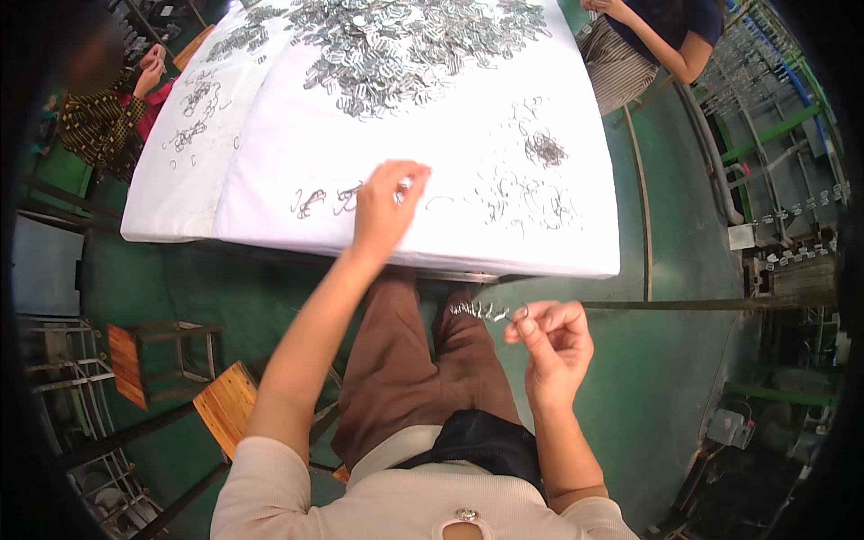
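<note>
Over the front of the white-covered table (310,148), my left hand (387,202) is closed, with fingers curled toward the thumb. A small shiny bit shows between them, too blurred to name. Beside it on the cloth lie loose dark wire hooks (310,203). My right hand (553,346), in front of the table edge and above my lap, pinches one end of a strand of small metal hooks (477,310). The strand sticks out sideways toward the left; how its pieces are joined is too small to tell.
A large heap of metal pieces (387,54) covers the table's far part. More thin hooks (531,202) are scattered at the right, with a dark clump (544,148) behind. Two people sit at the far left and right edges. Wooden stools (225,409) stand at my left.
</note>
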`<control>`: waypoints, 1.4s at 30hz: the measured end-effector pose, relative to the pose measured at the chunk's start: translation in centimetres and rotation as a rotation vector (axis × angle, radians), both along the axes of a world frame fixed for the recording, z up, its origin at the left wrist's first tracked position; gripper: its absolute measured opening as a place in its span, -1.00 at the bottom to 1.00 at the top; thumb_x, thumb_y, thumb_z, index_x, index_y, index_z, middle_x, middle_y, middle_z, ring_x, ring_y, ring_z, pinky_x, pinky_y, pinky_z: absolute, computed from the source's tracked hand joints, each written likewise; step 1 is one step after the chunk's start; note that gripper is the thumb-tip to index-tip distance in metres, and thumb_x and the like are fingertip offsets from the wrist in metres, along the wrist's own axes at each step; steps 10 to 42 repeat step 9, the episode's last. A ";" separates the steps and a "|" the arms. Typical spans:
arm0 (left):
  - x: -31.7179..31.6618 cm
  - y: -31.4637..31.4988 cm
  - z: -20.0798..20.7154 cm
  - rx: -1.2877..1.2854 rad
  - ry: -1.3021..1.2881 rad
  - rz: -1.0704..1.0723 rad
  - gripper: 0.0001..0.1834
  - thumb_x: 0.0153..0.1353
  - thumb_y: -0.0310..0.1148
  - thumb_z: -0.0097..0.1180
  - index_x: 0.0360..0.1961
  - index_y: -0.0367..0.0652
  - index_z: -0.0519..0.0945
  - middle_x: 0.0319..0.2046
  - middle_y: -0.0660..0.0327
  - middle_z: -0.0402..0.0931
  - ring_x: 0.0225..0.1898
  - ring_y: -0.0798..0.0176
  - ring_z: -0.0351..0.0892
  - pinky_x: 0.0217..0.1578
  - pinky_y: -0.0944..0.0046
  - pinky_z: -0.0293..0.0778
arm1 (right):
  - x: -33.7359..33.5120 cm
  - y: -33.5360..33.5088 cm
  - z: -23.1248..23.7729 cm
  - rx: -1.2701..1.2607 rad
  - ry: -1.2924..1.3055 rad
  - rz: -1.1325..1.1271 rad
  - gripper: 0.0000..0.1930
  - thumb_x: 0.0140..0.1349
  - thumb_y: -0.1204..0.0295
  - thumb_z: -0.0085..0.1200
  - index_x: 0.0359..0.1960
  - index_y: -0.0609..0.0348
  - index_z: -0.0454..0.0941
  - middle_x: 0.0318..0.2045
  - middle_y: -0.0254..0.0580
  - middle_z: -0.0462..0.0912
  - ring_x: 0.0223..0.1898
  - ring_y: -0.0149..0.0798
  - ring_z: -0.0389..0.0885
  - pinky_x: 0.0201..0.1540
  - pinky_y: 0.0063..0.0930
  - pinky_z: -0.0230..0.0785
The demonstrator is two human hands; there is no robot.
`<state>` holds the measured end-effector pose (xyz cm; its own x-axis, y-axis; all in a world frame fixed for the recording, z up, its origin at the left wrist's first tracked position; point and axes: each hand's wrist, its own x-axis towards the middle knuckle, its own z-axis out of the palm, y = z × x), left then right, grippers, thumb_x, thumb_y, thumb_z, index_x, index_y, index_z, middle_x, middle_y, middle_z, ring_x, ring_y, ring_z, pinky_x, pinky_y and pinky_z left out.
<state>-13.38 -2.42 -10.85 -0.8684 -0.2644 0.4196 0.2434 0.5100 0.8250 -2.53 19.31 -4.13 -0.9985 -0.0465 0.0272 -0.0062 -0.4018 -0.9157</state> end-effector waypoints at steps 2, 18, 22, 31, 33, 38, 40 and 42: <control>-5.9 -4.4 -3.4 -0.245 0.021 0.025 -0.83 0.11 -0.40 0.12 -0.29 -0.22 0.63 -0.29 0.12 0.57 -0.31 0.20 0.56 -0.37 0.28 0.47 | -0.1 -0.2 -0.1 -0.020 -0.013 0.023 -0.79 0.10 0.74 0.05 -0.43 0.20 0.28 -0.36 -0.05 0.52 -0.40 -0.35 0.53 -0.28 -0.47 0.48; -17.8 -6.1 -5.9 -0.537 -0.142 0.135 -0.77 -0.01 -0.32 0.23 -0.29 -0.14 0.64 -0.21 0.11 0.55 -0.10 0.04 0.47 -0.07 0.17 0.40 | -0.4 -0.1 -1.7 -0.010 -0.028 0.058 -0.78 0.08 0.70 0.11 -0.43 0.22 0.28 -0.34 0.02 0.53 -0.36 -0.30 0.56 -0.23 -0.38 0.51; -17.8 -6.1 -5.9 -0.537 -0.142 0.135 -0.77 -0.01 -0.32 0.23 -0.29 -0.14 0.64 -0.21 0.11 0.55 -0.10 0.04 0.47 -0.07 0.17 0.40 | -0.4 -0.1 -1.7 -0.010 -0.028 0.058 -0.78 0.08 0.70 0.11 -0.43 0.22 0.28 -0.34 0.02 0.53 -0.36 -0.30 0.56 -0.23 -0.38 0.51; -17.8 -6.1 -5.9 -0.537 -0.142 0.135 -0.77 -0.01 -0.32 0.23 -0.29 -0.14 0.64 -0.21 0.11 0.55 -0.10 0.04 0.47 -0.07 0.17 0.40 | -0.4 -0.1 -1.7 -0.010 -0.028 0.058 -0.78 0.08 0.70 0.11 -0.43 0.22 0.28 -0.34 0.02 0.53 -0.36 -0.30 0.56 -0.23 -0.38 0.51; -17.8 -6.1 -5.9 -0.537 -0.142 0.135 -0.77 -0.01 -0.32 0.23 -0.29 -0.14 0.64 -0.21 0.11 0.55 -0.10 0.04 0.47 -0.07 0.17 0.40 | -0.4 -0.1 -1.7 -0.010 -0.028 0.058 -0.78 0.08 0.70 0.11 -0.43 0.22 0.28 -0.34 0.02 0.53 -0.36 -0.30 0.56 -0.23 -0.38 0.51; -17.8 -6.1 -5.9 -0.537 -0.142 0.135 -0.77 -0.01 -0.32 0.23 -0.29 -0.14 0.64 -0.21 0.11 0.55 -0.10 0.04 0.47 -0.07 0.17 0.40 | -0.4 -0.1 -1.7 -0.010 -0.028 0.058 -0.78 0.08 0.70 0.11 -0.43 0.22 0.28 -0.34 0.02 0.53 -0.36 -0.30 0.56 -0.23 -0.38 0.51; -17.8 -6.1 -5.9 -0.537 -0.142 0.135 -0.77 -0.01 -0.32 0.23 -0.29 -0.14 0.64 -0.21 0.11 0.55 -0.10 0.04 0.47 -0.07 0.17 0.40 | -0.4 -0.1 -1.7 -0.010 -0.028 0.058 -0.78 0.08 0.70 0.11 -0.43 0.22 0.28 -0.34 0.02 0.53 -0.36 -0.30 0.56 -0.23 -0.38 0.51; -17.8 -6.1 -5.9 -0.537 -0.142 0.135 -0.77 -0.01 -0.32 0.23 -0.29 -0.14 0.64 -0.21 0.11 0.55 -0.10 0.04 0.47 -0.07 0.17 0.40 | -0.4 -0.1 -1.7 -0.010 -0.028 0.058 -0.78 0.08 0.70 0.11 -0.43 0.22 0.28 -0.34 0.02 0.53 -0.36 -0.30 0.56 -0.23 -0.38 0.51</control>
